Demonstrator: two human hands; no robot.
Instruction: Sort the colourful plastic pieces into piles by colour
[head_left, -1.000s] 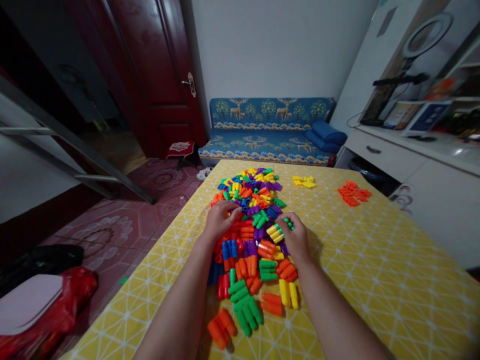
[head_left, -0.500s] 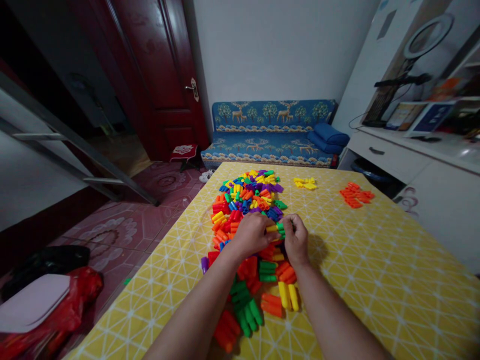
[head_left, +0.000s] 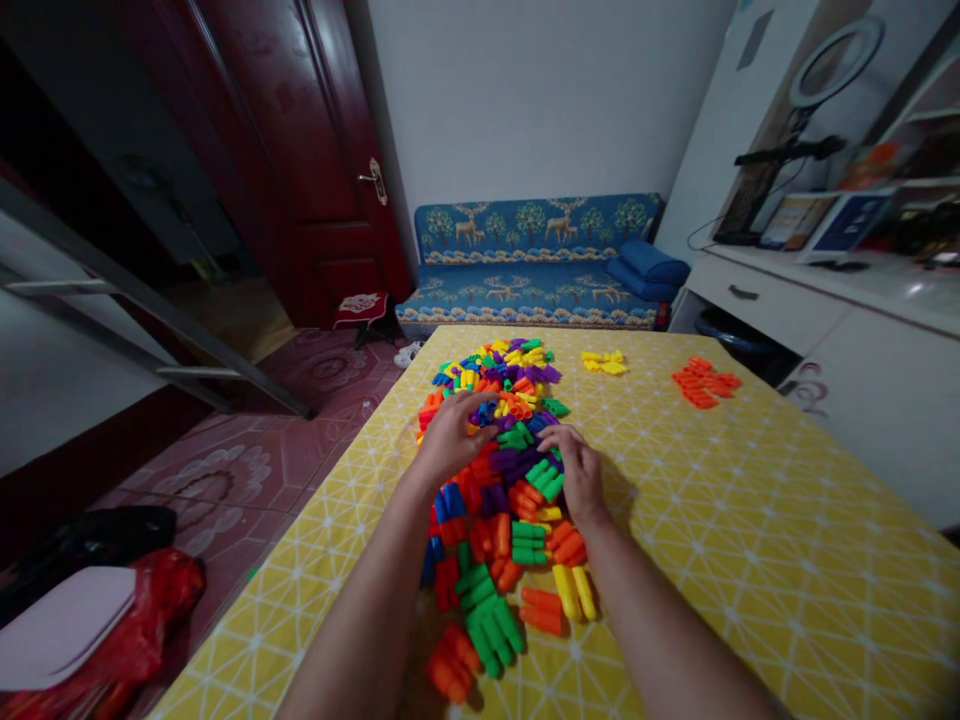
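A long heap of bullet-shaped plastic building blocks in red, orange, yellow, green, blue and purple runs down the table. Over its left side reaches my left hand, fingers stretched to the right and apart, with nothing visible in them. My right hand is at the heap's right edge, its fingers loosely bent and apart. Between the hands lies a green block on purple ones. Another green block rests just left of my right hand. Nearer me are a green block and a yellow block.
A yellow patterned cloth covers the table. Small groups of yellow blocks and orange blocks lie apart at the far right. Beyond the table stands a blue sofa; a white cabinet is on the right.
The yellow and green blocks held between both hands are no longer in them. My left hand has moved left and away from the right, its fingers spreading. The view has shifted slightly.
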